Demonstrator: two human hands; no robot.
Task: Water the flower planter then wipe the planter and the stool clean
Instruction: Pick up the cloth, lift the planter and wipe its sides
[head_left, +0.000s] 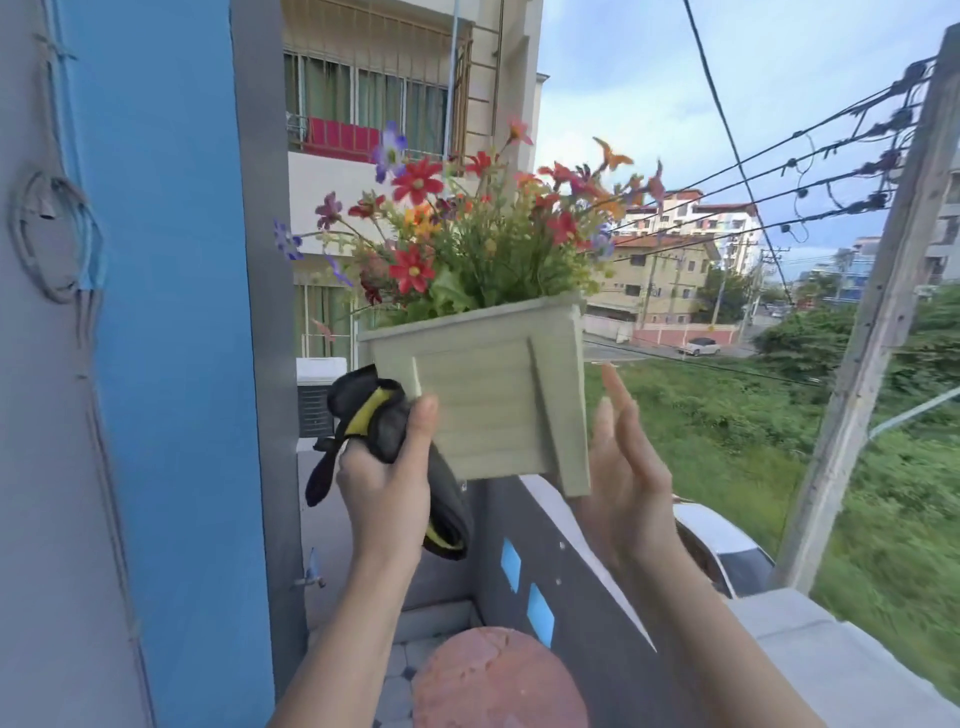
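Planter (483, 395) w/ flowers (415, 182) was mid-frame, tilted, raised above the stool (498, 680) at bottom centre. L hand (384, 467), forearm rising from bottom edge, gripped a black-yellow cloth (374, 410) at planter's lower-left side, thumb on its front. R hand (628, 457) was flat, fingers straight, pointing up by planter's right edge; contact unclear.

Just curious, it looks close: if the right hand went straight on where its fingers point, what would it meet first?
Likely the planter, at its right side; the right hand points up-left beside it, but depth is unclear.
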